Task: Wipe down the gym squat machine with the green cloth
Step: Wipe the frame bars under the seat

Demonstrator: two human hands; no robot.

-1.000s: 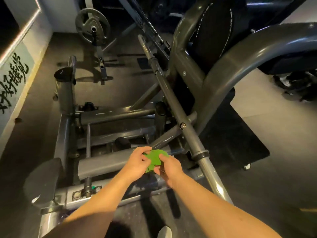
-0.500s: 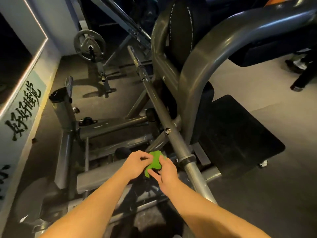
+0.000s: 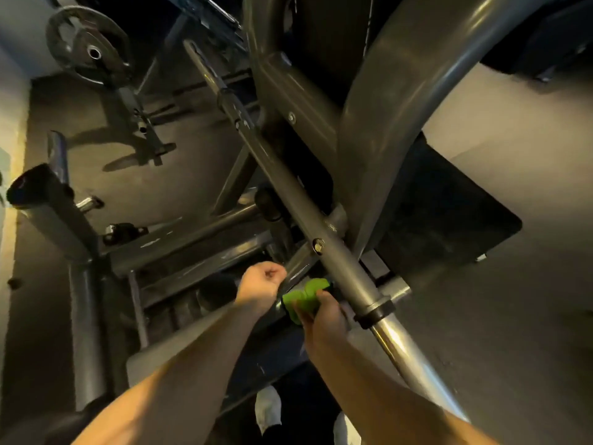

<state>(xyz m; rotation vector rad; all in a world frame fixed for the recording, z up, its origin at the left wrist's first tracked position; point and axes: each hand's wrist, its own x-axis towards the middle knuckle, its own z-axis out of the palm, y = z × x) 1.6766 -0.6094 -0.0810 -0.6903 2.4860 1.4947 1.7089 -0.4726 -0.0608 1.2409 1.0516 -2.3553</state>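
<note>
The grey squat machine fills the view; its long diagonal bar (image 3: 324, 239) runs from upper left down to a shiny sleeve at lower right. My right hand (image 3: 324, 319) grips the bunched green cloth (image 3: 305, 295) just left of the bar, near its black collar (image 3: 373, 311). My left hand (image 3: 261, 284) hovers beside the cloth with fingers curled into a loose fist, holding nothing. The cloth sits over the low frame beams, and I cannot tell whether it touches the metal.
A curved thick frame arm (image 3: 378, 130) rises at the right over a black foot platform (image 3: 449, 213). A weight plate (image 3: 86, 49) on a rack stands at the upper left. An upright post (image 3: 41, 200) stands at left, and white shoes (image 3: 268, 409) show below.
My left hand has let go of the cloth and drawn back to the left. My right hand alone keeps the cloth. The view has come closer to the bar.
</note>
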